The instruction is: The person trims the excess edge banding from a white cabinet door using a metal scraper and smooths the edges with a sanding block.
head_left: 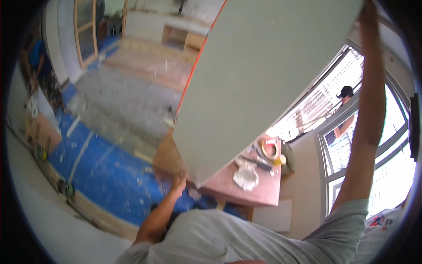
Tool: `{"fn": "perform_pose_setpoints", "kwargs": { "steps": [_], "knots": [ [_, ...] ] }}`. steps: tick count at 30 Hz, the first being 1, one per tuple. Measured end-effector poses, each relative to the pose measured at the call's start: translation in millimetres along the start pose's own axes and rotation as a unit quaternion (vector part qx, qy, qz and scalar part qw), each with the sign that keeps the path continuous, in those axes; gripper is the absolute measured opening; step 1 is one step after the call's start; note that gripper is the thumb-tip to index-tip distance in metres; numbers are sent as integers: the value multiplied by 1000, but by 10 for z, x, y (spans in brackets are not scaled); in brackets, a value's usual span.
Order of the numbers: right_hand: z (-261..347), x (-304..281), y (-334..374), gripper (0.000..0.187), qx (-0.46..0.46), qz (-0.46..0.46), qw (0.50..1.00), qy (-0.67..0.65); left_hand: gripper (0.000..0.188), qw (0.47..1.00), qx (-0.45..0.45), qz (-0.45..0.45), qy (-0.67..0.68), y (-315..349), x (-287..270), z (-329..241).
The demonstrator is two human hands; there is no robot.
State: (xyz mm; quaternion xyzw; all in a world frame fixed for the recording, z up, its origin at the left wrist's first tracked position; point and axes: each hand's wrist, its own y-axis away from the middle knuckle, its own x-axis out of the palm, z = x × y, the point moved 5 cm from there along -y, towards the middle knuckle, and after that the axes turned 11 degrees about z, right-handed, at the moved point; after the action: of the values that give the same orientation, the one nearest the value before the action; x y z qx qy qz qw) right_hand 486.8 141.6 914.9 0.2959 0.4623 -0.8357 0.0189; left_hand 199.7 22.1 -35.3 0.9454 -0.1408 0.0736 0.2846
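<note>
A large flat grey-green panel (263, 79) with a bright orange strip along its left edge stands tilted in front of me and fills the upper middle of the head view. My left hand (179, 182) is closed at the panel's lower left corner, its fingers partly hidden. High on the right, my right arm stretches up, and my right hand (369, 11) grips the panel's upper right edge; its fingers are dim and mostly out of sight. Below the panel's lower edge is a reddish-brown worktable (259, 196).
On the worktable lie a tape roll (270, 149), a crumpled white wad (245, 178) and a dark tool (257, 163). Blue sheeting (110, 163) covers part of the floor. One person (37, 61) is at far left; another (345, 99) shows beyond the window at right.
</note>
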Motion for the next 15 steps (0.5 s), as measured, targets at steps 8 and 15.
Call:
{"fn": "perform_pose_setpoints", "kwargs": {
  "steps": [8,15],
  "knots": [
    [537,103,359,76,-151,-40,974,-165,51,831,445,-202,-265,884,-702,-4181],
    [985,367,739,92,-124,-5,991,-44,56,783,601,11,-163,1444,-227,-6645]
  ]
}}
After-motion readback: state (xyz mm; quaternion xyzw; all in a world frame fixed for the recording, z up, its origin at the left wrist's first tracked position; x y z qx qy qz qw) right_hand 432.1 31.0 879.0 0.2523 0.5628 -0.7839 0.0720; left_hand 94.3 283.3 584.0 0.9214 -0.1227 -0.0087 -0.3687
